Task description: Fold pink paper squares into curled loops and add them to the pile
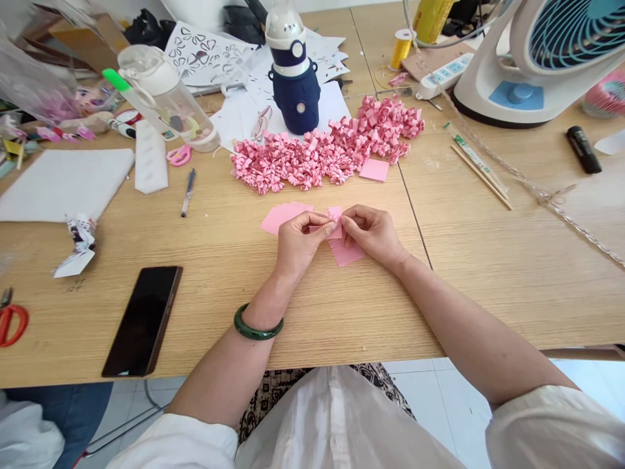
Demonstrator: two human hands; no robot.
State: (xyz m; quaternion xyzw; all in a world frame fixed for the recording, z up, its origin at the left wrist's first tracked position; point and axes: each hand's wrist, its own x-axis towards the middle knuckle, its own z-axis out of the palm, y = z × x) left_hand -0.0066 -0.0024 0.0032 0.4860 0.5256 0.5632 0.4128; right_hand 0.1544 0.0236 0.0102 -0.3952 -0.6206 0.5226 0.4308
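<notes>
1. Pink paper strip (334, 213), one, held just above the table (224, 251) between two hands; it is small, matt and flat toward its upper end, with a crinkled part at the fingertips. Its lower part is too hidden to make out.
2. One left hand (305, 240), thumb and forefinger pinching the strip; one right hand (375, 236), fingertips pressed together on the strip's right side.
3. Two groups of loose pink paper beside the hands: fanned sheets (279, 219) by the left hand, and fringed paper (347, 254) partly under the right hand.
4. One long heap of curled pink paper (303, 163), its pieces too many to count, beyond the hands; one square pink pad (374, 170) lies at its near edge.
5. Two bottles past that: one navy bottle (295, 98), upright, and one clear bottle (168, 104), to the left of it.
6. Two pairs of scissors on the left, pink scissors (179, 156) and red scissors (13, 324), plus one pen (188, 193) and one phone (141, 322).
7. Farther right: one electric fan (520, 94), one black marker (583, 150), one power strip (445, 75) and one spool of yellow thread (401, 50).
</notes>
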